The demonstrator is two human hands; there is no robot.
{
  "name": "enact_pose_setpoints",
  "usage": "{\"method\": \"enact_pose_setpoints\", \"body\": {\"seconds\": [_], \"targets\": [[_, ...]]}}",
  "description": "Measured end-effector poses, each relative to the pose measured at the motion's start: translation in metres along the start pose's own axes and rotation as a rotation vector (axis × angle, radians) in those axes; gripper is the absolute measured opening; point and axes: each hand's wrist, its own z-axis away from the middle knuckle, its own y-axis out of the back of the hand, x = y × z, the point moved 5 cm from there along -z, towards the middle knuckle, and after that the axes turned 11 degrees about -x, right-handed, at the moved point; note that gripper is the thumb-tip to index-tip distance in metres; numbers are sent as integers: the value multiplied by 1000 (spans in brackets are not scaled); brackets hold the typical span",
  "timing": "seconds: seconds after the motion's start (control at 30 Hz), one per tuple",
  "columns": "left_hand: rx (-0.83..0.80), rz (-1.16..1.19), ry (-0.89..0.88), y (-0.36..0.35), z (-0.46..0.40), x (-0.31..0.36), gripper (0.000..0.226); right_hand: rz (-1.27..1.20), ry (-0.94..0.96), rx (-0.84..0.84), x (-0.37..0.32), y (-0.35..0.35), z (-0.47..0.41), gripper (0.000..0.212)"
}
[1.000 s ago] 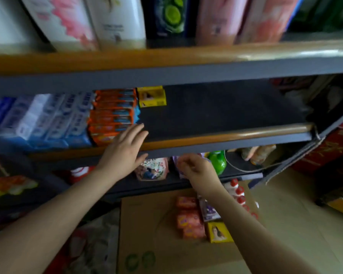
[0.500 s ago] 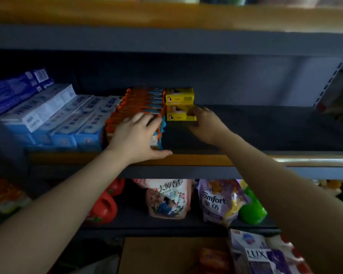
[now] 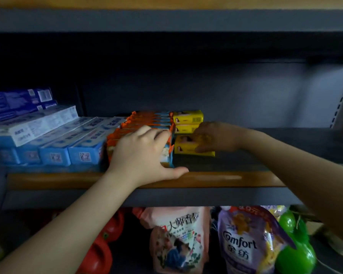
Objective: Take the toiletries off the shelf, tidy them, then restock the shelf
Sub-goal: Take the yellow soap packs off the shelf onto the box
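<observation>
From the head camera I see both bare hands at work on the dim middle shelf (image 3: 216, 179), along its orange front edge. The left hand (image 3: 141, 155) lies over the near end of a row of orange boxes (image 3: 147, 120), fingers straight and spread across their tops, thumb stretched out along the shelf edge; it presses on the boxes rather than gripping them. The right hand (image 3: 214, 137) reaches in from the right and holds the nearest yellow box (image 3: 186, 147), its fingers curled over the top and right end of that box. Behind it, two more yellow boxes (image 3: 187, 117) sit stacked at the back, touching the right side of the orange row. To the left of the orange boxes, blue and white toothpaste boxes (image 3: 53, 139) lie in rows, with darker blue boxes (image 3: 18, 101) piled further left. On the shelf below I make out a pink pouch (image 3: 178, 240), a purple Comfort pouch (image 3: 246, 242), a green bottle (image 3: 295, 254) and a red bottle (image 3: 99, 254).
</observation>
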Motion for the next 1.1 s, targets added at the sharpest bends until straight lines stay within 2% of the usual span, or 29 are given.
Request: {"method": "enact_pose_setpoints", "body": {"seconds": [0.07, 0.2, 0.3, 0.33, 0.4, 0.5, 0.6, 0.67, 0.73, 0.83, 0.9, 0.97, 1.03, 1.1], "targets": [[14, -12, 14, 1, 1, 0, 84, -114, 16, 36, -2, 4, 11, 54], [14, -3, 36, 3, 3, 1, 83, -198, -108, -108, -7, -7, 1, 84], [36, 13, 41, 4, 4, 1, 82, -129, -122, -161, -15, -11, -4, 79], [43, 21, 39, 4, 4, 1, 82, -101, -120, -118, -17, -8, 0, 77], [66, 48, 16, 5, 5, 0, 82, -94, -81, 93, -21, 2, 14, 76], [147, 108, -60, 9, 7, 1, 80, -324, 58, 475, -29, 14, 56, 80], [316, 242, -128, 18, 15, 7, 68, -443, 190, 672, -44, 8, 96, 79], [397, 412, -165, 27, 23, 17, 66, -476, 241, 741, -55, -1, 114, 77], [396, 604, -187, 37, 31, 30, 68, -458, 240, 795, -60, -8, 125, 77], [321, 825, -118, 43, 34, 44, 56, -347, 169, 878, -62, -10, 132, 74], [319, 918, -53, 43, 33, 47, 46, -202, 173, 933, -66, -11, 134, 75], [332, 976, -24, 41, 34, 45, 37, -159, 205, 957, -63, -17, 136, 80], [324, 985, -57, 36, 37, 43, 35, -316, 229, 979, -47, -24, 143, 84], [303, 981, -146, 30, 41, 43, 34, -592, 236, 958, -29, -32, 150, 81]]}}
